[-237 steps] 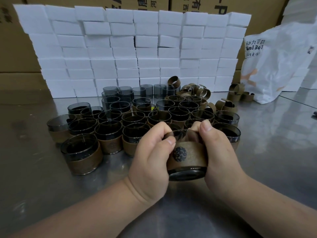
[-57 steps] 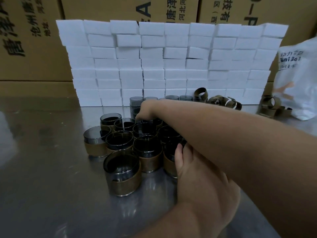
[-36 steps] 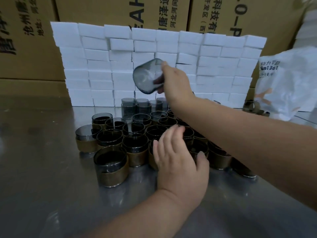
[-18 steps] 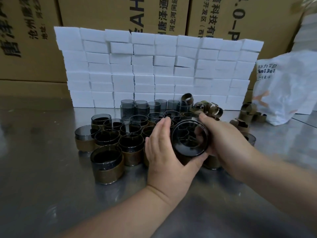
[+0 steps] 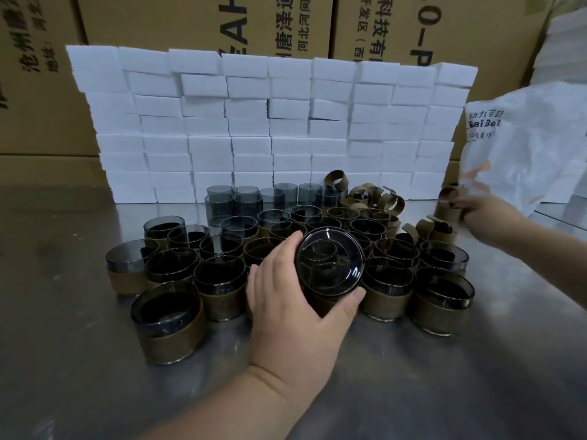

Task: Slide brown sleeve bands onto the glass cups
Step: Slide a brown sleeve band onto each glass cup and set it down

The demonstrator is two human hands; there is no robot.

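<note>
Over the sleeved cups (image 5: 168, 328) on the steel table (image 5: 63, 344), our left hand (image 5: 295, 312) grips an empty smoky round glass cup (image 5: 330, 262) tipped sideways, axis pointing at us. Our blurred right hand (image 5: 489, 217) seems to pinch a curled brown sleeve band (image 5: 446, 203).

1. The right hand (image 5: 486, 214) is reaching away from the bare, smoky-grey round glass cup (image 5: 330, 262), out to a curled brown sleeve band (image 5: 448, 201) beside the crumpled white plastic bag (image 5: 533, 147); its grip is blurring.
2. The left hand (image 5: 295, 312) is now gripping that cup alone.
</note>
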